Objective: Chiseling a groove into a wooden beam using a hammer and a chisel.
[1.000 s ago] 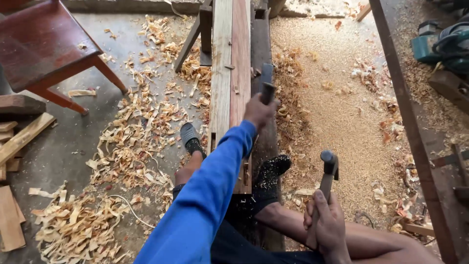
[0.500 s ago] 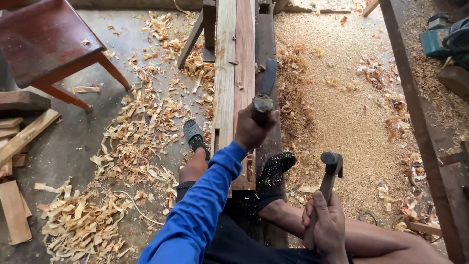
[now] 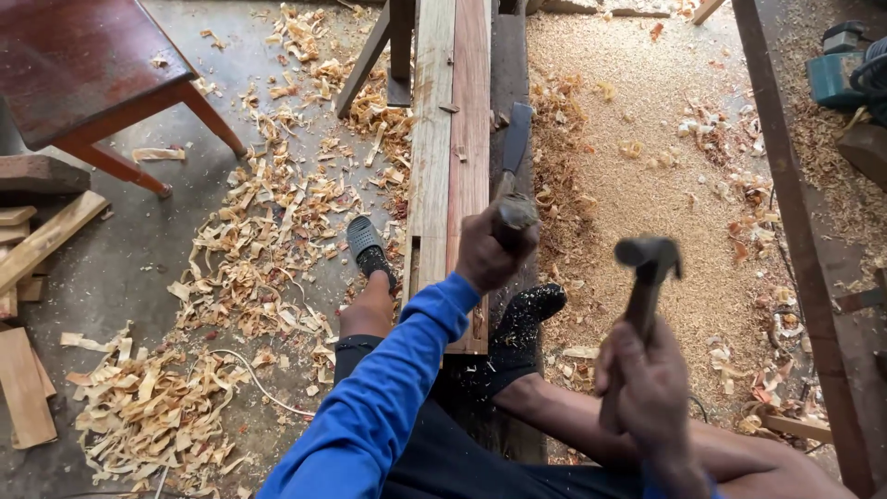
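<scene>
Where the frame's left edge cuts it off, a red-brown table [image 3: 83,69] shows only a corner and two legs, with offcut boards [image 3: 28,277] below it, partly out of view. Curled wood shavings [image 3: 240,249] litter the concrete floor. A grey sandal [image 3: 370,249] covers the foot beside the long plank [image 3: 453,139], whose far end runs out of the top of the picture. Over that plank, the left hand [image 3: 485,254] is clenched around a chisel [image 3: 513,166]; its handle is mostly hidden in the fist, and its cutting edge is hard to make out. Further right, the right hand [image 3: 647,388] grips a hammer [image 3: 647,263], raised well apart from the chisel. Sawdust [image 3: 647,139] spreads beyond.
</scene>
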